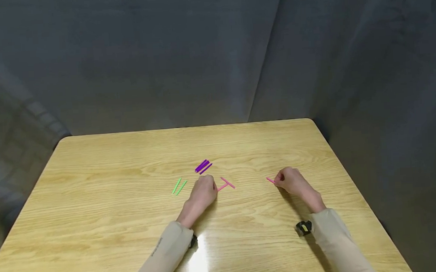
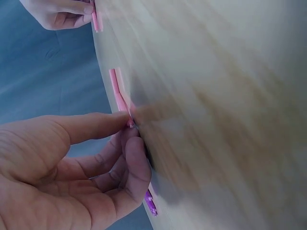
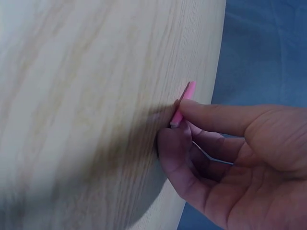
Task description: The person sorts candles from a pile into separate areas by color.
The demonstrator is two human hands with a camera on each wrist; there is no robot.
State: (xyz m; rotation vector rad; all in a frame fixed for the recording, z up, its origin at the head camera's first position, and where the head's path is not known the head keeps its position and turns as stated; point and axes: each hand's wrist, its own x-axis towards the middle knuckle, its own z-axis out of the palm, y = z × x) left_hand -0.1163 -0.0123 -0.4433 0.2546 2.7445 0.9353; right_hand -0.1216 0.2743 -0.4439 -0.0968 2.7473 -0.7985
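Note:
In the head view my left hand (image 1: 204, 189) is near the middle of the table, thumb and fingertips pinching the near end of a thin pink stick (image 1: 223, 187). The far end of that stick meets a second pink stick (image 1: 228, 183), which lies slanted across it in a T shape. Farther right, my right hand (image 1: 293, 181) pinches another short pink stick (image 1: 270, 180) between thumb and index finger. In the right wrist view, this pink stick (image 3: 190, 91) pokes out past the thumb tip, close over the wood.
Two green sticks (image 1: 176, 186) lie side by side left of my left hand. Beyond them is a small bunch of purple sticks (image 1: 201, 166). The wooden table (image 1: 111, 167) ends at a dark curtain (image 1: 153, 65) behind it.

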